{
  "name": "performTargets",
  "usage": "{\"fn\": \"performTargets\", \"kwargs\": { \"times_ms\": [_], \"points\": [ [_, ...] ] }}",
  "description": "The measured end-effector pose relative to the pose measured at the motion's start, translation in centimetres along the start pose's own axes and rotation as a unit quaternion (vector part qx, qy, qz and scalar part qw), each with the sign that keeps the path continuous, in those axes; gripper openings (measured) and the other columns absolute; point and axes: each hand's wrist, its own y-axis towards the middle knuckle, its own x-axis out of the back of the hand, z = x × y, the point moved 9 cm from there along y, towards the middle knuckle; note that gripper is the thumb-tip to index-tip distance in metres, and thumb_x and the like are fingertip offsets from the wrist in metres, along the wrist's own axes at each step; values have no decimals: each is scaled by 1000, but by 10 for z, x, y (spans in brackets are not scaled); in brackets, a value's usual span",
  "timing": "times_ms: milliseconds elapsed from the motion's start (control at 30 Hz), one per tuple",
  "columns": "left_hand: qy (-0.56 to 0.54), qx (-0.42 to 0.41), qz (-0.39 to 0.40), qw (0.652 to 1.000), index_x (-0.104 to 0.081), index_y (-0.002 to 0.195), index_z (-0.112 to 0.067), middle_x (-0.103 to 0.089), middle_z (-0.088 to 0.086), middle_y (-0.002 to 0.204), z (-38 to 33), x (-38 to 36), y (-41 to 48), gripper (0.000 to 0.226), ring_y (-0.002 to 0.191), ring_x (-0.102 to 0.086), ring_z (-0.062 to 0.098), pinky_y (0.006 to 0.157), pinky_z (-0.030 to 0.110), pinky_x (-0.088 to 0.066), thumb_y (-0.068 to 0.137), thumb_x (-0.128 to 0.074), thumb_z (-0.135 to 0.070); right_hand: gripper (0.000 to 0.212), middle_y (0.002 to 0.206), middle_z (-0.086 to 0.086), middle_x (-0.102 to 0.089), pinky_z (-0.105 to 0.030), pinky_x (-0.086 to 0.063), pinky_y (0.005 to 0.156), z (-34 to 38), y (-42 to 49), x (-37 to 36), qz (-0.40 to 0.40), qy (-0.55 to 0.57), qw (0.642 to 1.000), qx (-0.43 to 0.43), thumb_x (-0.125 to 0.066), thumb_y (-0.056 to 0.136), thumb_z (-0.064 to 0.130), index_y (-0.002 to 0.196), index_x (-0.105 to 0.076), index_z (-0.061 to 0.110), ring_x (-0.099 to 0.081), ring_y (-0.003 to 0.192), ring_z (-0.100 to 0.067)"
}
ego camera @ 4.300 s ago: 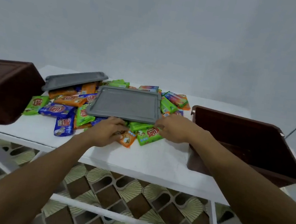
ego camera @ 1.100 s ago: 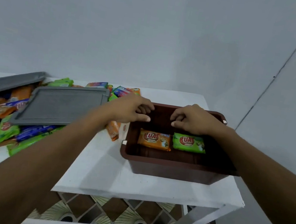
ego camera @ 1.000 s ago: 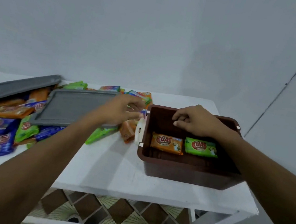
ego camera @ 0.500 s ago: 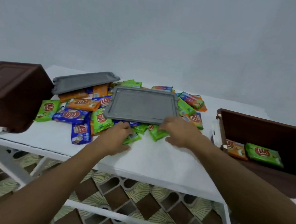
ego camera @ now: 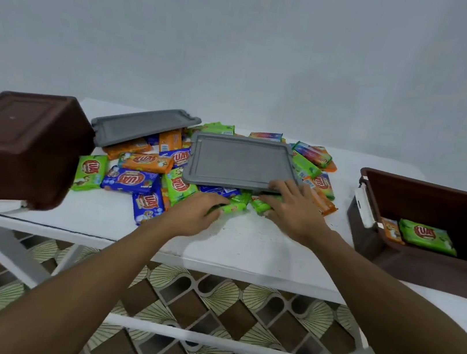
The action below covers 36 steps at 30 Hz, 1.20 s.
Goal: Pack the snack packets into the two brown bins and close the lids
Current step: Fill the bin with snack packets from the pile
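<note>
Counter: It was white and held everything. Its front part, by the near edge, was bare, so there was open room to slide packets.

Left brown bin: It lay tipped at the left end of the counter, its bottom facing us. Part of it hung past the counter's corner. No packets could go in until it was turned up.

Right brown bin: It stood open at the right end, well apart from the pile. A green packet and an orange packet lay inside. A second before, both hands were over this bin; now they were back at the pile. So two packets were packed, and most were not.

Gray lids: One lay flat on top of the pile, and the other leaned on the back of it. Both bins had no lid on.

Snack packets: Many lay in a heap in the middle, some under the lids.

Right hand: Its grip was spread wide and flat on green packets at the front edge of the lid. I could not tell if it had hold of one.

Left hand: Its grip was curled loosely on a small green packet, not yet lifted.
</note>
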Motion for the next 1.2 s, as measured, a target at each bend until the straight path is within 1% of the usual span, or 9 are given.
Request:
{"fn": "performTargets", "kwargs": {
  "times_ms": [100, 267, 400, 500, 600, 767, 967, 1067, 1200],
  "points": [
    [-35, 8, -23, 999, -57, 129, -5, -65, 11, 117, 5, 6, 2, 32, 100, -59, 23, 79, 31, -43, 102, -43, -15, 35, 124, -5, -55, -45, -42, 94, 1, -4, -1, 19, 22, 1000, 12, -51, 97, 38, 121, -63, 16, -50, 112, -24],
    [-57, 55, -61, 995, -63, 119, -11, -67, 5, 109, 20, 5, 8, 28, 97, -61, 21, 75, 29, -45, 100, -49, -26, 31, 124, -10, -62, -41, -51, 88, -22, -9, -11, 81, 166, 976, -115, -40, 101, 33, 122, -55, 15, -57, 108, -26],
    [-101, 108, -75, 986, -68, 117, -12, -70, 3, 110, 26, 9, 15, 29, 91, -61, 11, 74, 26, -51, 95, -59, -29, 37, 103, -8, -66, -29, -47, 67, -37, -6, -11, 96, 249, 950, -162, -37, 103, 35, 128, -53, 12, -61, 86, -19],
    [-162, 131, -60, 976, -69, 114, -14, -71, 3, 108, 21, 14, 24, 26, 88, -64, 10, 75, 28, -55, 94, -61, -27, 31, 89, 2, -58, -26, -41, 64, -51, 2, 4, 77, 303, 936, -160, -42, 101, 39, 112, -58, 15, -57, 77, -15],
    [-230, 134, -33, 963, -68, 115, -18, -70, -1, 103, 5, 22, 39, 34, 91, -65, 10, 80, 29, -55, 87, -68, -36, 29, 67, 6, -49, -27, -37, 58, -70, 10, 32, 67, 345, 926, -141, -48, 100, 32, 73, -50, 21, -49, 61, -11],
    [-298, 110, -9, 948, -72, 108, -13, -74, 9, 100, -49, 38, 85, 28, 93, -71, 24, 85, 40, -58, 83, -74, -27, 40, 64, -4, -48, -24, -34, 53, -126, -4, 82, 53, 427, 890, -152, -52, 99, 34, 80, -61, 0, -41, 57, -11],
    [-328, 38, -23, 944, -71, 98, -13, -73, 12, 91, -157, 53, 165, 15, 78, -68, 15, 73, 29, -55, 87, -71, -22, 29, 81, -12, -74, -29, -46, 62, -245, -74, 105, 30, 441, 868, -227, -61, 92, 42, 93, -69, 15, -63, 66, -17],
    [-315, 7, -7, 949, -71, 99, -15, -72, 6, 84, -209, 36, 202, 14, 75, -67, 9, 72, 27, -53, 88, -70, -23, 31, 80, -15, -72, -31, -44, 63, -299, -113, 93, 64, 398, 885, -232, -60, 88, 50, 90, -68, 20, -62, 65, -18],
    [-254, -11, 93, 963, -68, 108, -12, -73, -2, 80, -268, -19, 237, 22, 72, -66, 3, 66, 19, -50, 90, -68, -25, 23, 73, -3, -66, -23, -44, 61, -326, -151, 55, 173, 374, 893, -180, -58, 95, 33, 83, -65, 14, -58, 65, -11]
  ]
}}
